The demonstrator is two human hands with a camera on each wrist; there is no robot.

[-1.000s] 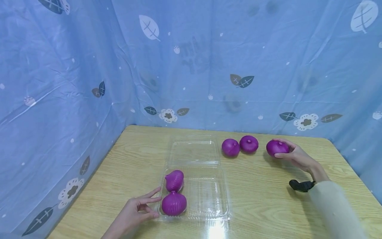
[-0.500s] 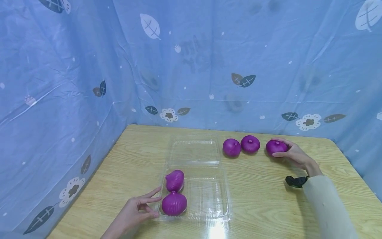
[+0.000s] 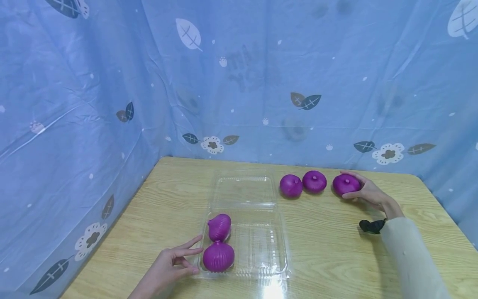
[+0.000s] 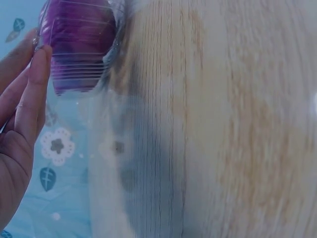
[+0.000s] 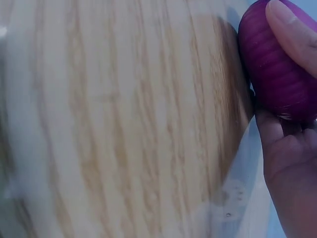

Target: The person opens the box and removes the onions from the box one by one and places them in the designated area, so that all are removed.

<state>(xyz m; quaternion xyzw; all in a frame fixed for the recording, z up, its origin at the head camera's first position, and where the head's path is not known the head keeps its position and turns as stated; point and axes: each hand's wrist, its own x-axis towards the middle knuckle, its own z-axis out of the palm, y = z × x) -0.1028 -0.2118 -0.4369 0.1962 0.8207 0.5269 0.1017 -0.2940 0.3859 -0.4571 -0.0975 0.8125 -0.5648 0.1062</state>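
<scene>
In the head view my right hand [image 3: 367,193] grips a purple onion [image 3: 345,184] at the back right of the table, thumb at the front and fingers behind. The same onion [image 5: 277,64] fills the upper right corner of the right wrist view. Two more onions, one round [image 3: 290,186] and one flatter [image 3: 314,182], sit side by side to its left. An open clear plastic container [image 3: 261,249] lies at centre, two onions along its left side: the rear one [image 3: 219,227] and the front one [image 3: 218,257]. My left hand [image 3: 169,265] touches the container's left edge with nearly straight fingers.
The container's clear lid [image 3: 242,189] is folded back flat behind it. A light wooden table [image 3: 336,257] carries everything. Blue patterned curtains [image 3: 239,83] hang behind and at the left. A black device [image 3: 371,226] is worn at my right wrist.
My right hand and forearm have shifted slightly left with the onion in the grip. The left hand stays at the container's edge, and the view has drifted a little.
</scene>
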